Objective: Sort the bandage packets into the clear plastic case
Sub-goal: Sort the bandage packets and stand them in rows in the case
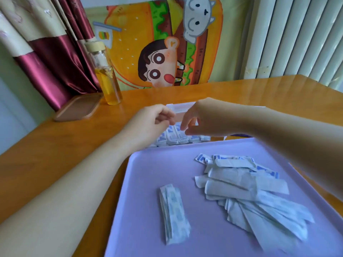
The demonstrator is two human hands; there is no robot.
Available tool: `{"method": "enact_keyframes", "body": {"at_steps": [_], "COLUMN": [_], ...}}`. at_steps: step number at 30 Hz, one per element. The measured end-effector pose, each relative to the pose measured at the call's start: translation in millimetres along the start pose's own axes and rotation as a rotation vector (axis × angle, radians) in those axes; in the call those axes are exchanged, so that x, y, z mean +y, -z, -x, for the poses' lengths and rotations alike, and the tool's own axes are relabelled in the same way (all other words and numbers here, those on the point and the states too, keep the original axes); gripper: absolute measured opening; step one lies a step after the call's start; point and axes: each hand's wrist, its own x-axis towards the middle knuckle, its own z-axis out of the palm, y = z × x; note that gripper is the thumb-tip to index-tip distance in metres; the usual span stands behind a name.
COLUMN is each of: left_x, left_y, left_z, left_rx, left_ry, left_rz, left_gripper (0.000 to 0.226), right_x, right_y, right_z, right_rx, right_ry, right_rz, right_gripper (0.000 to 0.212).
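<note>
Over one clear plastic case [181,107]: left grip [154,120] curled, right grip [197,119] pointing down, hold unclear. On one lilac tray [148,173]: two bandage packet piles [246,186].

A shiny orange-brown wooden table [241,93] is seen, and light is thrown back from its far right corner. Behind it a big cloth [130,58] is hung, printed with a burger, a cartoon child and a grey cat. To the left a dark red and cream curtain [61,67] is hung. To the right a white ribbed radiator [297,38] is set. A glass bottle [107,76] with yellow liquid is stood near the curtain, just beside a flat brown wooden tray [78,108]
</note>
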Motion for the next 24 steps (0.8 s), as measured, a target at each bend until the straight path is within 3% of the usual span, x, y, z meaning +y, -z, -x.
{"method": "enact_keyframes", "body": {"at_steps": [3, 6, 9, 11, 14, 20, 24], "left_x": [-9, -19, -16, -11, -3, 5, 8], "left_y": [-1, -3, -7, -14, -30, -42, -44], "left_z": [40, 68, 88, 100, 116, 127, 130], "left_rx": [-0.162, -0.312, -0.454, -0.514, -0.495, -0.419, -0.360], "left_ry": [0.054, 0.174, 0.253, 0.322, 0.351, 0.240, 0.189], "left_rz": [-0.085, -0.296, -0.422, -0.460, -0.530, -0.520, -0.475], "left_gripper": [0.014, 0.009, 0.030, 0.045, 0.053, 0.036, 0.037], "right_x": [-26, -46, -56, -61, -69, -69, -63], "right_y": [-26, -49, -63, -68, -69, -70, -75], "right_z": [25, 37, 34, 30, 26, 28, 31], "right_rx": [-0.161, -0.287, -0.402, -0.469, -0.510, -0.485, -0.456], "right_ry": [0.036, 0.043, 0.038, 0.047, 0.082, 0.042, 0.004], "right_rz": [0.003, -0.049, -0.079, -0.067, -0.014, -0.017, -0.028], "right_gripper": [0.024, 0.044, 0.074, 0.080, 0.069, 0.059, 0.055]}}
